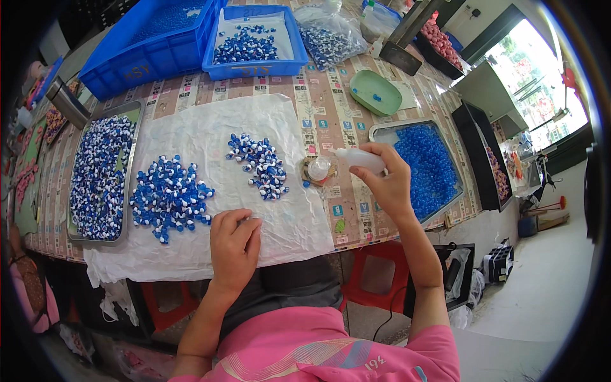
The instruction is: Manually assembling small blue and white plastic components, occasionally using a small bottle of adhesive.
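Observation:
My right hand (389,181) grips a small white squeeze bottle (361,160), tilted so its thin nozzle points left. Just left of the nozzle stands a small round container (317,169) with a clear, crumpled-looking top. My left hand (235,248) is closed over the near part of the white paper sheet (293,229); what its curled fingers hold, if anything, is hidden. Beyond it lies a smaller pile of blue-and-white beads (267,172). A larger pile of blue-and-white beads (168,197) spreads to its left.
A metal tray (121,237) of blue-and-white beads stands at the left, another metal tray (380,134) of blue beads at the right. Behind are a large blue crate (137,71), a blue bin (254,69), a clear bag (324,38) of beads and a green dish (375,83).

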{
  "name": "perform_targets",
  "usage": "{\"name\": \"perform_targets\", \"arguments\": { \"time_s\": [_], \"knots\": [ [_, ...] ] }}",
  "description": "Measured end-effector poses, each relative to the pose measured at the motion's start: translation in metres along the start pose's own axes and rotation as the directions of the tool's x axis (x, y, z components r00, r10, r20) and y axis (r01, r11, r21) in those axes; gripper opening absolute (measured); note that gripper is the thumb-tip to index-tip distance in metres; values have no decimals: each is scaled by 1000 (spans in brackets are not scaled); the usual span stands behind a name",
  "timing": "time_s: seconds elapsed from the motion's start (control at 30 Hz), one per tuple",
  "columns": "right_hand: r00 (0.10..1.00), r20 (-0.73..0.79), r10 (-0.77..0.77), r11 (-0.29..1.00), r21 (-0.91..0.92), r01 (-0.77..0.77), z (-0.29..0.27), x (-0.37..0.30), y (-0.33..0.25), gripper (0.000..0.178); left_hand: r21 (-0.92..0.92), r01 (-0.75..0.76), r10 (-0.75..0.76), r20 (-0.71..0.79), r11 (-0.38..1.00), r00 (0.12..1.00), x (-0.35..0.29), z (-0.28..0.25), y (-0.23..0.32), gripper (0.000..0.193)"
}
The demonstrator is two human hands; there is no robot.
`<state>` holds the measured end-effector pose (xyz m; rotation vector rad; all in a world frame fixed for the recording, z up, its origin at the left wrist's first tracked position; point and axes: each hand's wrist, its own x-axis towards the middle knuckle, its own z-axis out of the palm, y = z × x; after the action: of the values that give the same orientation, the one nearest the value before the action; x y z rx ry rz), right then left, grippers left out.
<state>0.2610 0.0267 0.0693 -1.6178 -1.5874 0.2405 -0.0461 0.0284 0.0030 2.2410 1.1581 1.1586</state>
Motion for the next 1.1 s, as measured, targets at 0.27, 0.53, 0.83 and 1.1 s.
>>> {"name": "perform_targets", "arguments": {
  "time_s": [0.27,0.53,0.83,1.1],
  "knots": [
    [945,184,272,883,341,-321,14,59,36,44,2,1,-1,-5,1000,1000,4,-1,16,16],
    [964,16,266,940,217,-263,46,97,84,44,-36,20,-20,18,999,1000,21,6,25,21],
    [971,-103,217,969,141,-201,-7,59,43,46,27,-111,107,112,994,988,72,47,34,25],
    [946,-269,180,963,-148,-225,-98,-1,106,22,56,-181,173,124,982,977,74,70,31,14]
  ]
}}
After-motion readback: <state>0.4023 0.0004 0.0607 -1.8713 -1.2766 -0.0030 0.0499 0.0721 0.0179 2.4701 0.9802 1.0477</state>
